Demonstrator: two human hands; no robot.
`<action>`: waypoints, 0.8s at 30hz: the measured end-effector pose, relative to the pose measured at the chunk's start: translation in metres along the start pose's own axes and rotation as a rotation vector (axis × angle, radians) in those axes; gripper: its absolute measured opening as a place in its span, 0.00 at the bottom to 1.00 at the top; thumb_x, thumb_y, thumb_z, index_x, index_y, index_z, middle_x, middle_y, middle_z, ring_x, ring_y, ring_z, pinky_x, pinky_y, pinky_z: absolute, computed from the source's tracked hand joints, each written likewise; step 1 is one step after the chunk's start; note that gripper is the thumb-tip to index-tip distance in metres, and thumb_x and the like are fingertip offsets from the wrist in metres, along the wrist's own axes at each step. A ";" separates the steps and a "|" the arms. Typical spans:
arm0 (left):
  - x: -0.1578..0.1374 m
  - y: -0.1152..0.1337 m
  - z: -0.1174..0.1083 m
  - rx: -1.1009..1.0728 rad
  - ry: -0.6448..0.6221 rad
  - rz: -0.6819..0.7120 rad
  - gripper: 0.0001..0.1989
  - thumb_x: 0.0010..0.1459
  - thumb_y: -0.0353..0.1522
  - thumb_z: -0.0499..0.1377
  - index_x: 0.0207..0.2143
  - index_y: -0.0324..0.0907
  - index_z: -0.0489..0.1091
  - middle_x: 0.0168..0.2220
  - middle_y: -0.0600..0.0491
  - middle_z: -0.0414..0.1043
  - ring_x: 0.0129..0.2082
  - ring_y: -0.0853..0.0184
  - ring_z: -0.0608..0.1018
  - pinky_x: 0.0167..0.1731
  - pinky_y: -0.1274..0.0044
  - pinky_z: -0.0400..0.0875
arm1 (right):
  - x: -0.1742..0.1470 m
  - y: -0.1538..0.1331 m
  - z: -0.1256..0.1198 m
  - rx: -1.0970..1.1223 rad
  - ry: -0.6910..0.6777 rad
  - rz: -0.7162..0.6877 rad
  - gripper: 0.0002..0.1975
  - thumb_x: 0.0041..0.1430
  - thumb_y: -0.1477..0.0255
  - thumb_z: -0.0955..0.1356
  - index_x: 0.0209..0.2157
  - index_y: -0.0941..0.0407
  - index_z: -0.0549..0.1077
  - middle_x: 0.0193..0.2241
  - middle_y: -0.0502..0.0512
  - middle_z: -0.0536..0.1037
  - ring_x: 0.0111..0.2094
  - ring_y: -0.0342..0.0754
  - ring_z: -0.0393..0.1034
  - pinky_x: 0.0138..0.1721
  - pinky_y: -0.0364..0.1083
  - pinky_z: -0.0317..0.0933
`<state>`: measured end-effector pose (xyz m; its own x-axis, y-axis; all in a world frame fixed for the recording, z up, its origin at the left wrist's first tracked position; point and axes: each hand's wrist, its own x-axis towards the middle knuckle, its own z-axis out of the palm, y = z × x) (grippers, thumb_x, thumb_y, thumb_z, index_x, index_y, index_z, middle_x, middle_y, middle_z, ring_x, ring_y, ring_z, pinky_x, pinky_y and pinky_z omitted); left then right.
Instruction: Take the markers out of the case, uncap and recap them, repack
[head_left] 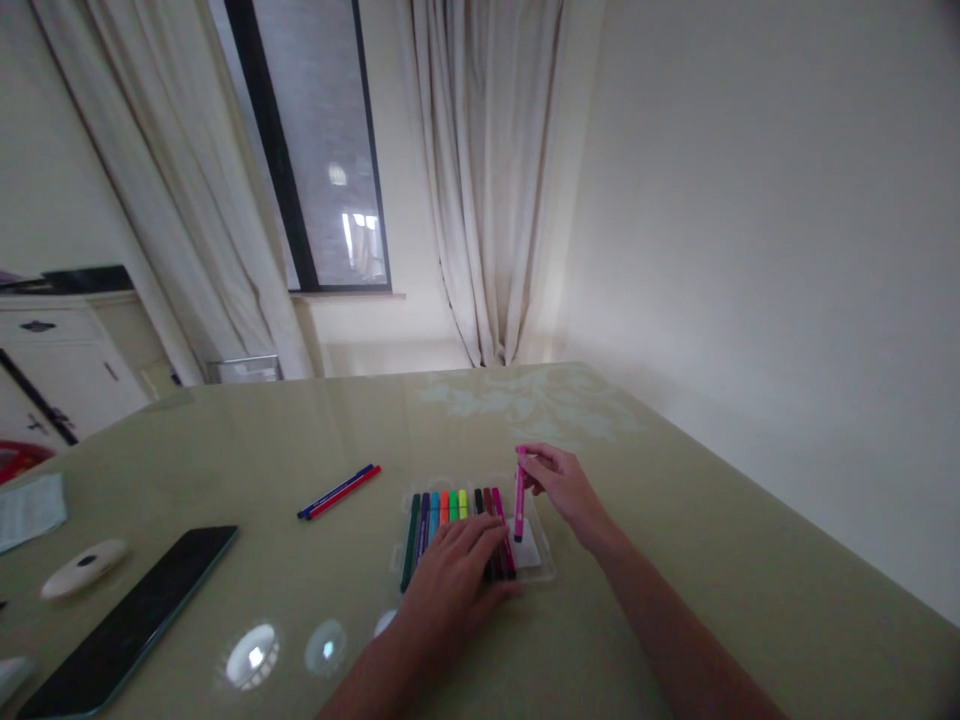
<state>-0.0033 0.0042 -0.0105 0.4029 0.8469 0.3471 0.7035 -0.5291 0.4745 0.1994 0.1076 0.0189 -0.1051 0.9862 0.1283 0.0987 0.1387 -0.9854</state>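
Right now the right hand pinches a pink marker near its top, standing it up over the clear tray, while the left hand lies flat on the markers there; it looks light, stiff and easy to grip mid-barrel.

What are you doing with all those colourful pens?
A person sits at a table with a clear tray of markers. The left hand lies flat on the markers in the tray. The right hand holds a pink marker upright at the tray's right end. A red pen and a blue pen lie loose to the left.
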 end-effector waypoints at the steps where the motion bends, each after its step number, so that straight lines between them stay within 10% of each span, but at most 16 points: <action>1: 0.000 -0.001 0.001 0.069 -0.035 0.043 0.24 0.61 0.38 0.66 0.59 0.49 0.70 0.60 0.48 0.73 0.61 0.54 0.73 0.62 0.58 0.67 | 0.002 0.003 -0.005 -0.056 -0.023 0.025 0.19 0.54 0.58 0.73 0.41 0.58 0.78 0.25 0.52 0.80 0.25 0.47 0.76 0.26 0.43 0.64; 24: 0.001 0.000 0.006 0.302 -0.090 0.085 0.22 0.64 0.35 0.65 0.59 0.54 0.70 0.62 0.50 0.70 0.62 0.53 0.71 0.62 0.57 0.67 | -0.016 0.007 0.013 -0.771 -0.156 -0.178 0.09 0.56 0.78 0.71 0.37 0.54 0.84 0.35 0.56 0.83 0.35 0.49 0.74 0.40 0.46 0.64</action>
<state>0.0002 0.0058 -0.0150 0.5088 0.8086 0.2955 0.8015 -0.5702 0.1802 0.1886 0.0922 0.0080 -0.3149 0.9272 0.2029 0.7163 0.3724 -0.5901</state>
